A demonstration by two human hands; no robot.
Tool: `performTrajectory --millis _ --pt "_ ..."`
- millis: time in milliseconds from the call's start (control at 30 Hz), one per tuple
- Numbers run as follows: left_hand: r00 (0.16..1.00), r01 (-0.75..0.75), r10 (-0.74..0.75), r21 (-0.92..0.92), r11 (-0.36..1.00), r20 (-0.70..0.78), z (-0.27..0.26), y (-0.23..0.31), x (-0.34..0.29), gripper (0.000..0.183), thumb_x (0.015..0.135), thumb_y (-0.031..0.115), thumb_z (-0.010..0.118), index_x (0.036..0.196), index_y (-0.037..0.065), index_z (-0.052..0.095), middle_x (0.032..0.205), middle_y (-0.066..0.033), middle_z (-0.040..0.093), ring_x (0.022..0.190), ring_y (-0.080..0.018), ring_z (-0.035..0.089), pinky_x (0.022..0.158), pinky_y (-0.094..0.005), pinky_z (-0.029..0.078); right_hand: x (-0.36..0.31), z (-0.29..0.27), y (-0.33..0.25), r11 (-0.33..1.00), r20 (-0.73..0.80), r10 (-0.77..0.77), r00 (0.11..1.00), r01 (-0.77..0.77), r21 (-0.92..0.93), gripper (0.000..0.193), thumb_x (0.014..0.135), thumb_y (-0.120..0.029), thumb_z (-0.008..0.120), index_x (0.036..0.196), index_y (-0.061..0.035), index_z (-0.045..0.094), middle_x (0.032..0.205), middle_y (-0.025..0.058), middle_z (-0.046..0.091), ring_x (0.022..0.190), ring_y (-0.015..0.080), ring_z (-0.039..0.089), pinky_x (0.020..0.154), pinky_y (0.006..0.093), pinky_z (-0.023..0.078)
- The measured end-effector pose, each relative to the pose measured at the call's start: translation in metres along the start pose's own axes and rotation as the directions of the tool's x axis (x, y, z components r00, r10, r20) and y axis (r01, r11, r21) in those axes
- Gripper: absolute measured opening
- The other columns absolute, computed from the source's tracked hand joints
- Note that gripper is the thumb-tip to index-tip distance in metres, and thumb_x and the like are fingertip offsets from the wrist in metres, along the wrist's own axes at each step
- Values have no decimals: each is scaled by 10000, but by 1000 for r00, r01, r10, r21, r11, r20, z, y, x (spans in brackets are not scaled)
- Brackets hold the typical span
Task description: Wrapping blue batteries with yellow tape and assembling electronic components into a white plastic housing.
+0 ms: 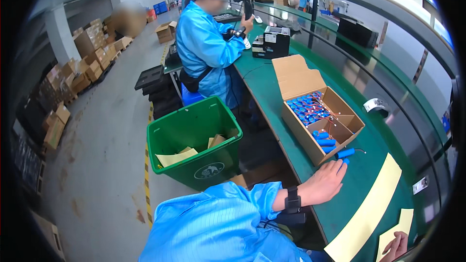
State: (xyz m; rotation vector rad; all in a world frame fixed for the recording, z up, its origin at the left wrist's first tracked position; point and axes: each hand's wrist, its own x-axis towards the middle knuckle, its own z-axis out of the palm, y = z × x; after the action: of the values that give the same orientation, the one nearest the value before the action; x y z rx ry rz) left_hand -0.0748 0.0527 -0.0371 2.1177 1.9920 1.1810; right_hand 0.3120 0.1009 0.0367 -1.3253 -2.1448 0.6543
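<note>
My left hand [324, 183] reaches over the green bench, palm down, with its fingers closed on a blue cylindrical battery [345, 161]. Only a bit of that battery's end shows past the fingertips. Just beyond it another blue battery [345, 153] with a thin wire lies against an open cardboard box [306, 138]. Inside the box, dividers part many blue batteries [310, 106] with red wires from a few loose ones. At the lower right, my right hand [397, 246] is partly cut off, its curled fingers on a small yellow card piece [404, 221].
A long yellow card strip [369, 208] lies between my hands on the bench [264, 90]. Left of the bench stands a green bin [194, 121] with card scraps. Farther up, a person in blue [204, 43] works near a black label printer [276, 42]. A metal rail [388, 106] borders the right.
</note>
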Motion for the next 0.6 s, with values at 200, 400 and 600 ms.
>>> performTrajectory --millis 200,400,600 --pt "997 -40 44 53 998 -68 8 -5 1 527 832 120 623 1261 -111 422 1201 -233 448 1083 -372 486 941 -445 426 11 19 -41 984 -137 35 990 -11 178 275 994 -255 500 1039 -28 647 691 15 488 662 119 458 629 274 365" --pt "990 -71 82 96 993 -113 15 -6 2 529 811 107 633 1261 -86 432 1185 -223 451 1070 -364 488 915 -435 438 37 36 43 893 -296 -29 955 158 422 183 971 -159 537 848 -28 575 641 -40 415 459 6 303 409 192 211" --pt "881 -328 223 -200 923 -416 -53 39 -2 315 769 -22 585 1082 -53 591 1009 -154 590 906 -358 584 814 -415 494 40 43 37 897 -254 45 966 73 436 172 958 -150 549 853 -18 582 575 -33 417 438 11 333 392 195 213"
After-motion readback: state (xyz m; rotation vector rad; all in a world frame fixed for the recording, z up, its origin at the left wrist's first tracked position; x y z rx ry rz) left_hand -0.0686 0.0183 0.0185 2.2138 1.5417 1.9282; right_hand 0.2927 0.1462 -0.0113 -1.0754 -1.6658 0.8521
